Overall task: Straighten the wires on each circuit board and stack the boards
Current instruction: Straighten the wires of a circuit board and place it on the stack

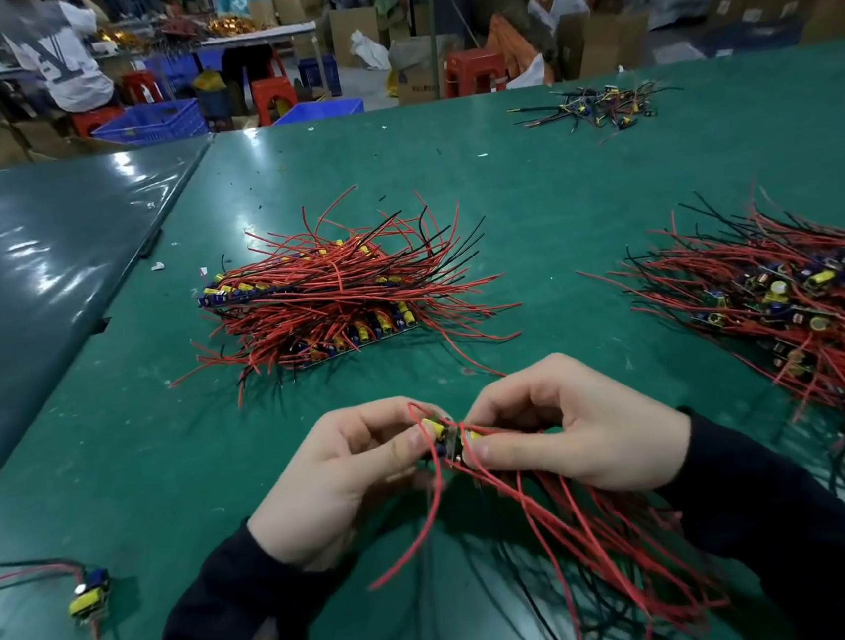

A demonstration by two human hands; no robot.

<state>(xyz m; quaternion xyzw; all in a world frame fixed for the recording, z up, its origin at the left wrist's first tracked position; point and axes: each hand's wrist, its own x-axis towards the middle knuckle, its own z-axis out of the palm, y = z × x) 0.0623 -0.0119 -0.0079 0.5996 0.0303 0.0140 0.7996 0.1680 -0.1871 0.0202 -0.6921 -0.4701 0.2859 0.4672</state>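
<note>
Both hands meet over the green table near its front edge. My left hand (340, 474) and my right hand (570, 432) pinch a small bunch of circuit boards (444, 433) with yellow capacitors between thumbs and fingers. Their long red and black wires (575, 537) trail down and to the right toward me. In the middle of the table lies a stacked pile of boards (336, 302) with red wires fanned out sideways. A loose heap of boards (790, 300) with tangled wires fills the right side.
A single board (90, 594) with wires lies at the front left. A small heap of wire scraps and parts (596, 108) sits at the far right. Beyond the table's far edge are blue crates, red stools, cardboard boxes and seated people.
</note>
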